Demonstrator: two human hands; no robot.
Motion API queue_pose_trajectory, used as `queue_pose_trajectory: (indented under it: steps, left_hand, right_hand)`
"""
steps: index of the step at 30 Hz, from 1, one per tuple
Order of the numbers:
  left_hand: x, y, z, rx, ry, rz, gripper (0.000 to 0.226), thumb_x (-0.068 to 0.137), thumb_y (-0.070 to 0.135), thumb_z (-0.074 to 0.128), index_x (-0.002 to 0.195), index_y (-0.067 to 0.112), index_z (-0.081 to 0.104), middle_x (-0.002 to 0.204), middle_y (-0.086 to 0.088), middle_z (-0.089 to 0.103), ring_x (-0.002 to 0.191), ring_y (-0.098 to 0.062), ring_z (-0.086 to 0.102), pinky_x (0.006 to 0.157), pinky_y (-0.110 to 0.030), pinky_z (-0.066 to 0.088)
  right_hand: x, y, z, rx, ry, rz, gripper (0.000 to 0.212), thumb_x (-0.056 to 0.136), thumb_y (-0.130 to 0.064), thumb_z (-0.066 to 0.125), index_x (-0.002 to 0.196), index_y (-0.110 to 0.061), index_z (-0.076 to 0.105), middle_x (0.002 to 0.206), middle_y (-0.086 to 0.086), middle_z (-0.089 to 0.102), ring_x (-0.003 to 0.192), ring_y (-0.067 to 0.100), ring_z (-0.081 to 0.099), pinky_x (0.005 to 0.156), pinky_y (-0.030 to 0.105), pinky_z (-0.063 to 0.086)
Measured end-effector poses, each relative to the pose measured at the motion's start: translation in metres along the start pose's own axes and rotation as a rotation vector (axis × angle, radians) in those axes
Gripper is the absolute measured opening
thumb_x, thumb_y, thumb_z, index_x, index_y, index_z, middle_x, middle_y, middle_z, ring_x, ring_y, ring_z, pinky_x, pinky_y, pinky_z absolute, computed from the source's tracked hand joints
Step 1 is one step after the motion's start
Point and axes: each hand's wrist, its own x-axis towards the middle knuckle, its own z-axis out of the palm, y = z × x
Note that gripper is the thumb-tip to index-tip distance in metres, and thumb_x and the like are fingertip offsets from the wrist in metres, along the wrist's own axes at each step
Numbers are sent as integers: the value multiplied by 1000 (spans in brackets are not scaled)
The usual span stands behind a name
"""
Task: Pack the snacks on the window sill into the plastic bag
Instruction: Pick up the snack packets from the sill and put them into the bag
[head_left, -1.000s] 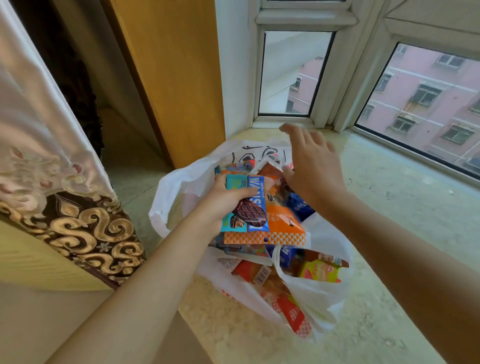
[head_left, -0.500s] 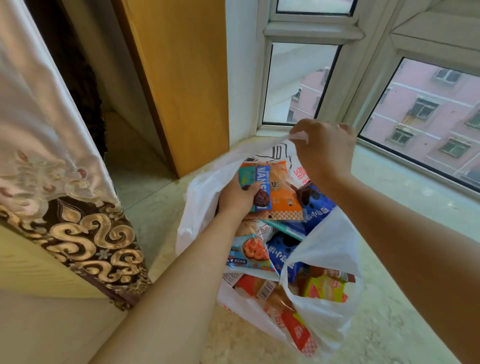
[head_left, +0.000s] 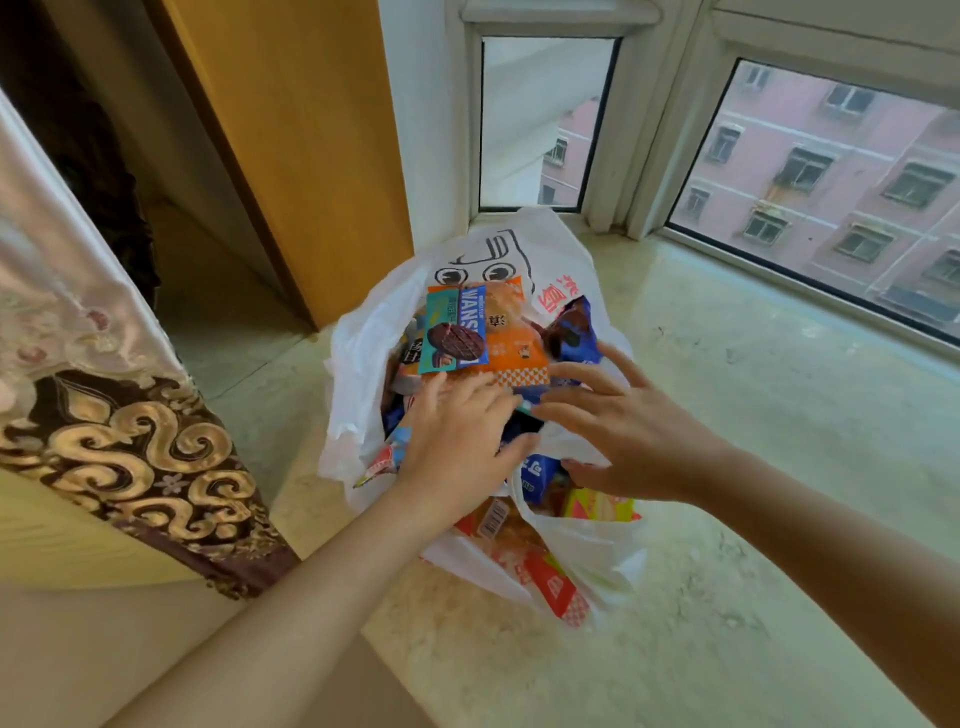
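Bag: the white plastic bag is sitting on the stone window sill, in the corner by the window. Its mouth is gaping toward you, and a cartoon face and red characters are showing on its far wall.

Contents: the bag is bulging with snack packets, heaped above the rim.

Top packet: a teal chocolate biscuit packet is lying tilted on top of the heap, overlapping an orange packet just behind and beside it.

Right of heap: a dark blue biscuit packet is leaning against the bag's right wall, touching the orange packet.

Near end: a yellow packet and a red checked packet are showing through the near side of the bag, the red one lowest and closest to you.

Left hand: your left hand is hovering or resting over the middle of the heap, just below the teal packet. Its fingers are lying straight and relaxed, gripping nothing; whether they are pressing on the packets you cannot tell.

Right hand: your right hand is reaching in from the right, fingers spread and released, holding nothing. Its fingertips are lying at the lower edge of the orange packet, with the thumb down by the bag's near rim.

Surroundings: a patterned curtain is hanging at your left, and a wooden panel is standing behind the bag.
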Motion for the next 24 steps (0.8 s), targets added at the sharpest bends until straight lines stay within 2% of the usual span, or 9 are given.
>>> queue_pose_trajectory:
  steps: [3, 6, 8, 10, 11, 13, 17, 21, 24]
  left_hand:
    - [-4, 17, 1, 99, -178, 25, 70, 89, 72, 27, 127, 24, 62, 151, 8, 37, 146, -12, 11, 112, -54, -17]
    - [-7, 36, 3, -12, -273, 29, 54, 87, 70, 39, 106, 31, 71, 149, 12, 37, 145, -11, 8, 112, -55, -15]
    - [-8, 47, 1, -159, -218, -25, 33, 90, 57, 50, 100, 33, 71, 131, 15, 52, 135, -9, 28, 115, -51, -7]
    - [-4, 60, -10, -372, -126, -128, 23, 96, 42, 49, 95, 29, 68, 94, 10, 63, 102, -14, 50, 108, -41, 19]
    - [1, 68, -19, -520, -84, -182, 23, 98, 38, 48, 89, 25, 65, 77, 7, 59, 84, -18, 52, 93, -37, 34]
    - [18, 88, -42, -768, 34, -223, 29, 96, 35, 51, 74, 18, 58, 60, 5, 49, 66, -20, 49, 64, -36, 37]
    - [69, 121, -95, -879, 256, -208, 25, 94, 31, 57, 70, 25, 60, 53, 11, 50, 60, -24, 59, 62, -36, 46]
    - [104, 139, -133, -814, 366, -138, 22, 95, 36, 55, 82, 23, 68, 50, 12, 51, 58, -28, 61, 62, -38, 54]
    - [115, 142, -139, -790, 401, -171, 25, 95, 38, 52, 79, 25, 67, 50, 8, 54, 60, -27, 63, 66, -38, 55]
  right_hand:
    - [-19, -1, 11, -17, -183, 87, 61, 72, -41, 62, 129, -21, 57, 115, -3, 68, 132, 21, 45, 112, 59, 0]
    - [-32, 13, 1, 25, 46, 89, 30, 66, -15, 74, 95, -24, 73, 88, -2, 71, 101, 18, 66, 109, 59, 10]
    - [-39, 27, -18, 103, 173, 140, 26, 68, -9, 78, 88, -25, 75, 84, -3, 71, 94, 18, 68, 110, 59, 16]
    - [-45, 39, -34, 143, 264, 221, 25, 69, -6, 80, 88, -23, 76, 85, -1, 72, 92, 19, 69, 108, 62, 22]
    - [-46, 46, -42, 164, 304, 271, 24, 72, -4, 78, 89, -21, 76, 86, 0, 73, 91, 20, 69, 108, 62, 24]
    - [-44, 61, -57, 229, 415, 393, 22, 76, -2, 71, 91, -18, 76, 85, 2, 73, 86, 22, 69, 108, 57, 27]
    - [-29, 88, -93, 376, 613, 597, 14, 84, -9, 65, 88, -16, 77, 80, 4, 74, 78, 24, 66, 95, 32, 34]
    - [-5, 100, -117, 536, 706, 723, 21, 83, -34, 60, 88, -23, 77, 78, 11, 72, 74, 21, 62, 69, 35, 47]
    - [8, 96, -121, 589, 700, 726, 21, 87, -35, 63, 73, -22, 72, 68, 15, 65, 67, 24, 58, 62, 34, 45]
